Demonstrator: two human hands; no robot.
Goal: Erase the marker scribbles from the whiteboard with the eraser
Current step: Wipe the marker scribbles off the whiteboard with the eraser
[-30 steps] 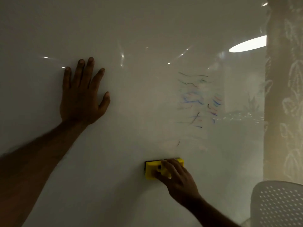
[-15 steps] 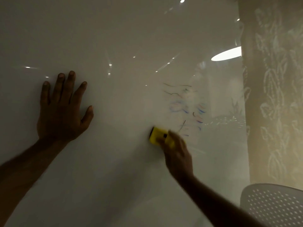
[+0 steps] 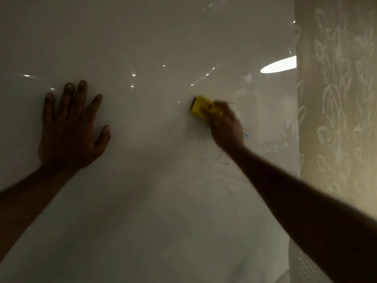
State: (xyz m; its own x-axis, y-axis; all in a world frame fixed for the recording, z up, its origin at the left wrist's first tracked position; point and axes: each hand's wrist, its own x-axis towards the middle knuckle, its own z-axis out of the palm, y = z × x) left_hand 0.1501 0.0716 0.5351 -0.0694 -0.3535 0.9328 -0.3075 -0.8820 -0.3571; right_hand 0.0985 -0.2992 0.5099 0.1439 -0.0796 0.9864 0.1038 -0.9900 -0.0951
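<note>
left hand (image 3: 70, 131) flat against the whiteboard (image 3: 142, 201), fingers spread wide, holding nothing, forearm running in from the lower left. right hand (image 3: 225, 127) reaches up from the lower right, fingers closed around the yellow eraser (image 3: 204, 108), which is pressed to the board, tilted and motion-blurred. faint marker scribbles (image 3: 245, 133) show just right of and below that hand; no legible writing. patterned curtain (image 3: 336, 99) at the right edge.

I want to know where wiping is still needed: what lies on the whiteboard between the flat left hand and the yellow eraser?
In the head view, the whiteboard between the left hand and the eraser shows no marker lines, only small light reflections.
</note>
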